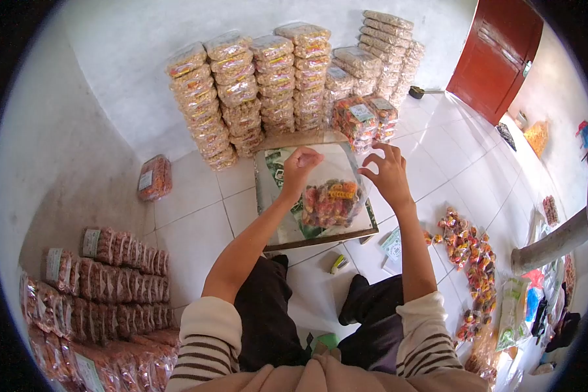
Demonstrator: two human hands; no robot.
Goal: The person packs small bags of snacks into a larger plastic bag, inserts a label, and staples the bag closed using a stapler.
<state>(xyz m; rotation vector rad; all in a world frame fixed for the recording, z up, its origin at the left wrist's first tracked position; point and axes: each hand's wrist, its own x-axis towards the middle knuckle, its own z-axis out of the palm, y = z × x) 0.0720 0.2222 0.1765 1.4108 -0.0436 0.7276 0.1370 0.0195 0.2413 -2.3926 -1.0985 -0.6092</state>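
Note:
A clear plastic bag (pixel 333 201) with small colourfully wrapped packs and a yellow label inside rests on a low table (pixel 284 225) in front of me. At the bag's upper left edge, my left hand (pixel 300 171) is closed, thumb and fingers pinched on the plastic. My right hand (pixel 391 178) is beside the bag's upper right edge, its fingers curved and spread apart from the thumb. Whether that hand touches the thin plastic is hard to see. The bag's top stands up loosely between my hands.
Tall stacks of filled bags (pixel 242 85) line the back wall. More packs (pixel 98 294) are piled at the lower left. Loose wrapped packs (pixel 470 255) lie on the tiles at the right. A yellow-green stapler-like tool (pixel 338 264) and a printed label sheet (pixel 392 248) lie near my feet.

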